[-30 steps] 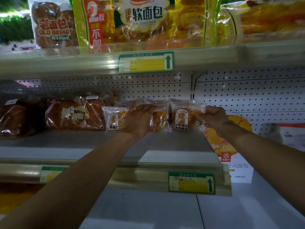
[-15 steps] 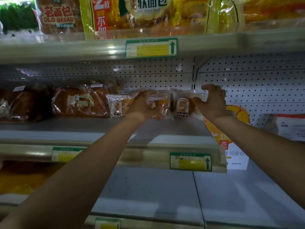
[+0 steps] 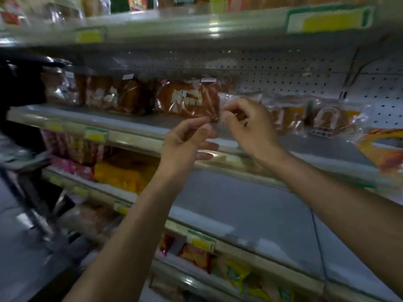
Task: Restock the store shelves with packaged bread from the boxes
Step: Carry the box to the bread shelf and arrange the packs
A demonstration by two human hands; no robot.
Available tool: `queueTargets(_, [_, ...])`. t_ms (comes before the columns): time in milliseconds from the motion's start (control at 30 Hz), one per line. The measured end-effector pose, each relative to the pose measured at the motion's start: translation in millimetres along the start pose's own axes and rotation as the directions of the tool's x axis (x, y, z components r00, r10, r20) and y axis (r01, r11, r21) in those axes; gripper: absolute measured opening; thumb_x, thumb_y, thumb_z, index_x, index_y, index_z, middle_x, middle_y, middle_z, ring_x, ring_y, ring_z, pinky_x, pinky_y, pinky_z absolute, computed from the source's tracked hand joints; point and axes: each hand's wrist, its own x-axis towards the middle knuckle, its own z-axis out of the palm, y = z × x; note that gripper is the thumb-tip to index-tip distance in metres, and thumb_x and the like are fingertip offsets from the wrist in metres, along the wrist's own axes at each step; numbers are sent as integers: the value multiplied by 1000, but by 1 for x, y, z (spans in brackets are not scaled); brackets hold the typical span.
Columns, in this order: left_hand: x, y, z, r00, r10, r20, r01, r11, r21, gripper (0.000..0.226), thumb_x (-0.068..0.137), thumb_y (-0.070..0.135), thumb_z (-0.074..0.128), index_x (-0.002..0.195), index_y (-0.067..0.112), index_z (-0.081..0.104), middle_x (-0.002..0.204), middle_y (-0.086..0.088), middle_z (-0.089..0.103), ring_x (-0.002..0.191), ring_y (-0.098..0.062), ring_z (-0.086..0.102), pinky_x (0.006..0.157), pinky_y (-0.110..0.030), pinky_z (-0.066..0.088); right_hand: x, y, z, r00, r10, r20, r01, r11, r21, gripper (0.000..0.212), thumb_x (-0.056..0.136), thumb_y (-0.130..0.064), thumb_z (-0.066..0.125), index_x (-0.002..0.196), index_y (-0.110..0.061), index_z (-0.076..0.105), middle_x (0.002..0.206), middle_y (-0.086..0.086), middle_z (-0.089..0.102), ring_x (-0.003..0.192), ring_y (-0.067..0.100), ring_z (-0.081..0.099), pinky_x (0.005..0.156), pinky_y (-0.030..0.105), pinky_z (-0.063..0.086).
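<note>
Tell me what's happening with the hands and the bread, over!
Left hand and right hand hold nothing, fingers loosely curled. Small bread packs sit on the middle shelf. Nothing blocking. Picture blurry.

Bare shelf (image 3: 139,122) board is lying open along the front, ahead of the bread packs (image 3: 187,101) crowding the back wall. The shelf below (image 3: 239,205) is sitting open across its right part, while yellow bags (image 3: 124,175) are filling its left end.

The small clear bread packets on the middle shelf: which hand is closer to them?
Right. The right hand is just in front of the small bread packets, overlapping their left end; the left hand is lower and farther left.
</note>
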Motion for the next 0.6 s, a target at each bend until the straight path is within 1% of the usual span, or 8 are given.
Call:
queueTargets(100, [-18,-19,-62,994,-62,-85,67,996,61,21,96,22,61,116,16,66,90,0,75,68,-9,69,61,-25,55,-18,-31,65,992,-49,112,32,988,154,12,93,-28,56,96,-23,66,85,-12,65,78,9,63,71,40,53])
queueTargets(167, [-27,-35,-111,976,-128,-178,145,986,85,20,97,23,60,114,16,67,90,0,75,68,-10,68,59,-27,52,-33,-48,113,974,-80,212,22,965,262,14,94,-28,55,97,-20,67,80,-10,66,72,11,63,65,39,52])
queueTargets(267, [-45,-61,-188,912,-261,-317,286,958,33,15,99,22,58,108,15,67,87,-2,75,69,-15,68,58,-29,48,-56,-70,190,920,-109,376,-62,908,414,12,95,-18,56,92,-14,67,71,-11,63,60,4,59,59,30,48])
queueTargets(300, [-51,-68,-213,880,-303,-365,327,945,4,13,99,21,58,105,15,68,84,-1,75,68,-16,68,58,-29,48,-63,-77,216,893,-116,435,-102,890,445,11,94,-16,56,90,-17,66,68,-10,62,58,3,58,58,30,48])
queueTargets(367, [-60,-83,-265,821,-355,-448,378,925,-40,14,99,19,58,96,19,72,81,-2,75,69,-17,69,58,-28,50,-75,-88,270,825,-129,551,-177,867,467,15,96,-17,56,86,-24,64,67,-8,63,58,7,60,57,37,51])
queueTargets(433, [-68,-97,-316,770,-397,-500,424,903,-64,22,99,19,57,85,23,74,80,-3,74,68,-17,69,57,-28,51,-88,-97,324,748,-128,651,-260,846,465,15,97,-15,56,87,-18,66,70,-4,65,64,13,64,61,39,53])
queueTargets(533, [-80,-124,-391,673,-475,-567,511,853,-107,14,100,21,56,97,17,69,86,-4,73,68,-15,67,60,-27,52,-109,-108,403,631,-110,768,-364,832,418,13,96,-7,56,91,-2,67,75,10,67,61,9,61,57,29,52])
queueTargets(600, [-90,-150,-440,601,-532,-596,566,810,-153,13,100,20,55,100,15,66,80,0,73,61,-10,66,61,-28,50,-126,-109,458,541,-54,839,-463,814,351,11,94,-4,57,89,-3,67,72,13,65,54,5,57,51,18,46])
